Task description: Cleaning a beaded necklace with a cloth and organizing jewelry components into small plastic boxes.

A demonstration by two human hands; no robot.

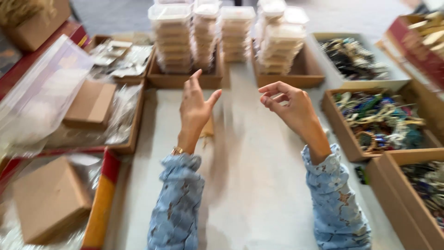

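We saw the left hand (195,107) raised above the pale table (249,185), fingers spread and loose, grasping nothing; a small tan piece (207,128) showed just behind its wrist, too blurred to identify; the right hand (289,105) hung beside it, fingers curled inward, and we could not tell whether it pinched anything; both wore blue lace sleeves (178,203); stacks of clear tubs (203,34) stood in trays beyond; boxes of beads (377,120) lay right, flat cartons (90,104) left.
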